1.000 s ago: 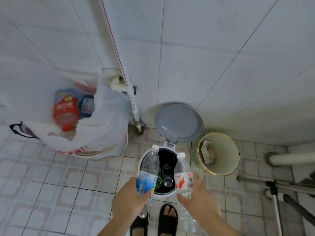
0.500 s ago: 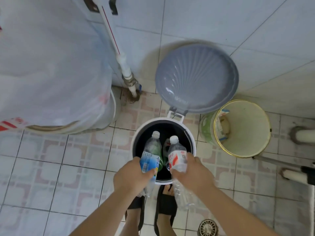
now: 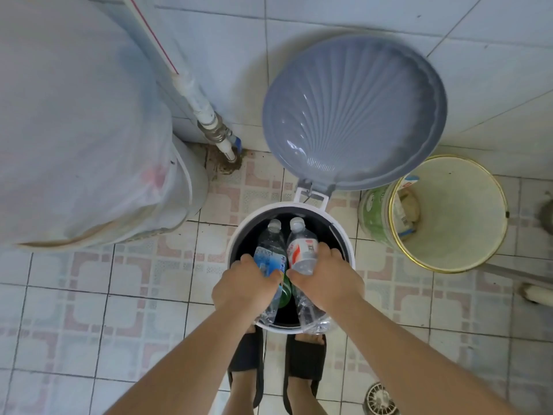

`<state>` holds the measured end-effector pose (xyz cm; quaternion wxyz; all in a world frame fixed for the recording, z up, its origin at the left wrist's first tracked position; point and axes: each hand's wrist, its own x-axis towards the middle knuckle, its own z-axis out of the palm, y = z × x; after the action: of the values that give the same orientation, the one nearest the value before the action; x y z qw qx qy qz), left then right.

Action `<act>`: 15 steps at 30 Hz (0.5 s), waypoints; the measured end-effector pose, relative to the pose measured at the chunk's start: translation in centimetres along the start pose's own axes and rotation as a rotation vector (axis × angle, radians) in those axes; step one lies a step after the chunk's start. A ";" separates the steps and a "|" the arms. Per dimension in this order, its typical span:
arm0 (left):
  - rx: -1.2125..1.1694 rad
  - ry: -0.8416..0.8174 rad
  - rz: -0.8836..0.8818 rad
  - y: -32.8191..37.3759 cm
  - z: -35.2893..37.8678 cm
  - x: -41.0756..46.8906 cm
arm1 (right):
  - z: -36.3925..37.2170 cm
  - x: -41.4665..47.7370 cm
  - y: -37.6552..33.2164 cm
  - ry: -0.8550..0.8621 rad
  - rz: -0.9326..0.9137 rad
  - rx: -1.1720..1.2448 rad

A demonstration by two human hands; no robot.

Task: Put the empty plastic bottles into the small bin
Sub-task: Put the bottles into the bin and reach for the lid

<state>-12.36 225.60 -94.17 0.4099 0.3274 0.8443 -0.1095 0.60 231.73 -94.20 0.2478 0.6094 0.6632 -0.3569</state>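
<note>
Both bottles, blue-labelled (image 3: 270, 262) in the left hand (image 3: 245, 287) and red-labelled (image 3: 302, 251) in the right hand (image 3: 326, 280), each firmly gripped, have dropped into the pedal bin (image 3: 348, 250), release probably next.

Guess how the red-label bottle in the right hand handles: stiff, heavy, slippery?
Probably light: the red-label bottle looks clear and empty. Likely soft rather than stiff, since its thin lower wall looks crumpled near the bin rim. Possibly a bit slick, being smooth plastic, though the right hand wraps it at the label.
</note>
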 end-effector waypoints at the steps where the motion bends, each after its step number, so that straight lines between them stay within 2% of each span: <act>1: -0.008 0.002 0.012 0.1 0.0 0.1 | 0.0 0.0 0.0 0.013 -0.005 0.009; 10: -0.004 0.092 0.099 0.6 -3.0 -2.2 | -2.3 -2.6 0.3 0.090 -0.069 -0.001; 15: 0.101 0.220 0.215 0.5 -7.1 -5.8 | -6.0 -5.7 0.1 0.179 -0.101 -0.014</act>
<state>-13.81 226.55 -85.19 0.3072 0.4459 0.8377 -0.0708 2.05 232.73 -86.12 0.1733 0.6028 0.7151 -0.3085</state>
